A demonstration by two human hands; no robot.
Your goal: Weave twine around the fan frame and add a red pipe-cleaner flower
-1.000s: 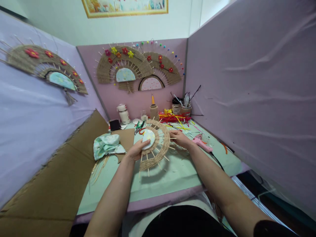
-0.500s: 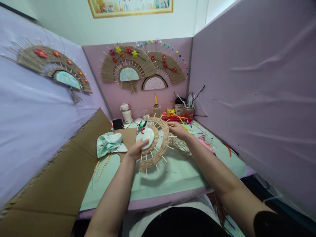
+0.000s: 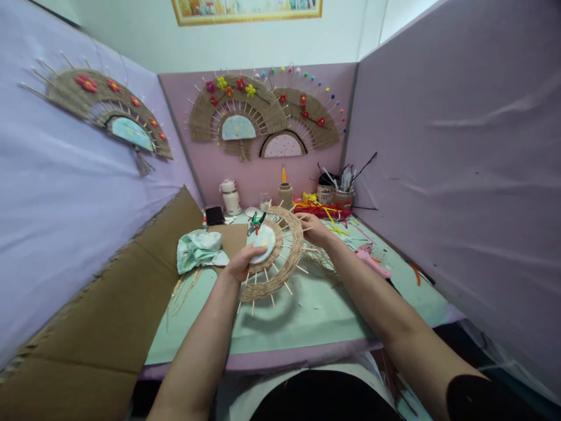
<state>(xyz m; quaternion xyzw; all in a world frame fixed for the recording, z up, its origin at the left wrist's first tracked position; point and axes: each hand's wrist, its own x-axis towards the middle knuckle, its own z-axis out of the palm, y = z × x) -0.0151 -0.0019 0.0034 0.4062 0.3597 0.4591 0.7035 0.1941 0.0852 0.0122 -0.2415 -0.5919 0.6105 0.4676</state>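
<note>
A half-round woven fan [image 3: 294,257] of brown twine on thin wooden sticks is tilted upright over the table. My left hand [image 3: 242,261] grips its straight inner side, thumb across the pale blue half-circle centre [image 3: 265,240]. At the upper right of the fan's outer band, my right hand [image 3: 314,230] has its fingers closed on the rim and stick ends. Whether a twine strand is pinched there too is too small to tell. Below that hand lies a tangle of loose twine [image 3: 322,257]. Green-handled cutters [image 3: 256,222] rest behind the fan.
The green-covered table [image 3: 307,327] holds a crumpled cloth [image 3: 199,250], a flask [image 3: 230,197], a twine spool [image 3: 285,195], red and yellow pipe cleaners [image 3: 322,209] and a pink glue gun [image 3: 372,263]. A cardboard sheet [image 3: 109,292] leans left. Finished fans [image 3: 236,111] hang behind.
The view has swung slightly left, so the surroundings appear further right. The fan has tilted a little, its lower end shifting left. Both hands keep their places on it.
</note>
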